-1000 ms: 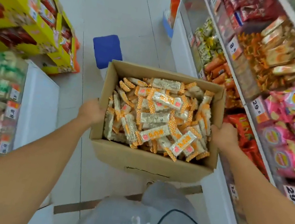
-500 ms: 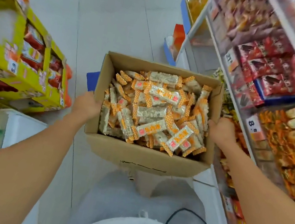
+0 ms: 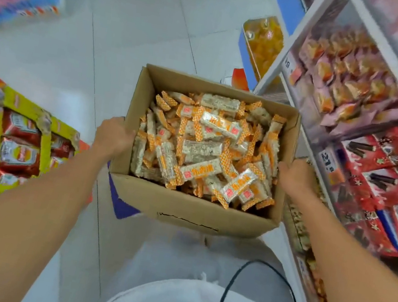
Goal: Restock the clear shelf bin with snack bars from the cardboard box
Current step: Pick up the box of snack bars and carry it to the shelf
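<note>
An open cardboard box (image 3: 182, 210) hangs in front of my waist, filled with several snack bars (image 3: 205, 152) in clear wrappers with orange checked ends. My left hand (image 3: 113, 134) grips the box's left wall, thumb over the rim. My right hand (image 3: 294, 174) grips the right wall, fingers hidden behind the cardboard. Clear shelf bins (image 3: 338, 100) with packaged snacks line the shelving on the right; which one belongs to these bars I cannot tell.
Red snack boxes (image 3: 397, 184) fill the shelf beside my right arm. A yellow display carton (image 3: 10, 140) with red packs stands at the left. A blue stool (image 3: 120, 203) shows under the box. A tub of yellow sweets (image 3: 263, 40) sits on the white tiled floor ahead.
I have walked forward along the aisle with the box held the same way. The shelves on the right have slid past, and the blue stool now lies under the box.
</note>
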